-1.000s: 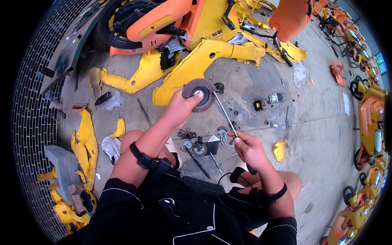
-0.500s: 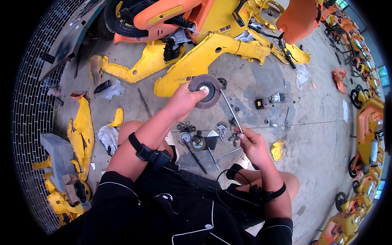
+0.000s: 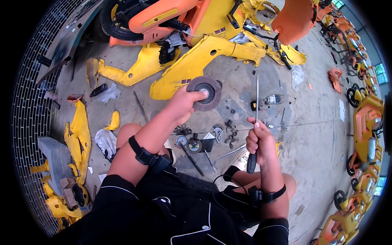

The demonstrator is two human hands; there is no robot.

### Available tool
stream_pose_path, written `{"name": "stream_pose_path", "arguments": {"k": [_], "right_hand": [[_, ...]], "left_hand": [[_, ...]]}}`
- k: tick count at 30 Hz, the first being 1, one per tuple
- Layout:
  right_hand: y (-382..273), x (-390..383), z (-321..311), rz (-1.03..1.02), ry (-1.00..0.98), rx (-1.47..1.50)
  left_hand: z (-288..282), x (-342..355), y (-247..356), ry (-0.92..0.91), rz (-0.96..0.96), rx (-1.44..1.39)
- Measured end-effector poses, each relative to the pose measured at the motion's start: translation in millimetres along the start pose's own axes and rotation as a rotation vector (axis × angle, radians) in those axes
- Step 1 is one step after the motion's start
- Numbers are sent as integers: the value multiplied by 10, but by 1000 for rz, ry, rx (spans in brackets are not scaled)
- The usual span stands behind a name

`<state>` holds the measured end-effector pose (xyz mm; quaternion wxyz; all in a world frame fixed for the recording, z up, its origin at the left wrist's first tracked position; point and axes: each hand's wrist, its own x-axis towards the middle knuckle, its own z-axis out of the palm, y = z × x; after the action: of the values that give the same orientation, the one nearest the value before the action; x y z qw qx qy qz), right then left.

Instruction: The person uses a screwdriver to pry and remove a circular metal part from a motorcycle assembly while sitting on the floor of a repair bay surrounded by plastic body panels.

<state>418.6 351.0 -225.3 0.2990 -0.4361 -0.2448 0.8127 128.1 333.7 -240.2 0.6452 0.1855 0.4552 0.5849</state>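
Observation:
My left hand (image 3: 185, 102) grips a round flap disc (image 3: 212, 94) by its edge, thumb pressed near the pale hub. The disc's pleated brownish-grey face points up at me. In my right hand (image 3: 261, 141) is a long screwdriver (image 3: 257, 98), its shaft upright and its dark handle below the fist. Shaft and disc are well apart. Beneath my hands, on the concrete floor, lie several small dark metal parts (image 3: 232, 132), a flat disc (image 3: 194, 145), a dark square piece (image 3: 207, 145) and a long dark rod (image 3: 192, 159).
A cordless drill (image 3: 265, 102) lies on the floor to the right. Ahead are yellow body panels (image 3: 183, 65) and an orange-and-yellow scooter (image 3: 163, 16). More yellow panels (image 3: 81, 134) lie at left by a grey block (image 3: 57, 159). Parked scooters (image 3: 367, 122) line the right side.
The screwdriver has swung away from the disc's edge to the right and now points straight ahead. My left hand still holds the disc in about the same place.

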Motion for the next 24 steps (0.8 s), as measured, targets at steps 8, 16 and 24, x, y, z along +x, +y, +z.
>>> {"name": "stream_pose_path", "arguments": {"k": [8,16,24], "right_hand": [[-33,-58,-164,-649,476,-1519],[-175,-317,-135,-547,214,-1440],[-157,-311,-126,-594,236,-1594]], "left_hand": [[-31,56,42,-88,-184,-231],[-10,125,-7,-119,-151,-202],[107,118,-50,-59,19,70]]}}
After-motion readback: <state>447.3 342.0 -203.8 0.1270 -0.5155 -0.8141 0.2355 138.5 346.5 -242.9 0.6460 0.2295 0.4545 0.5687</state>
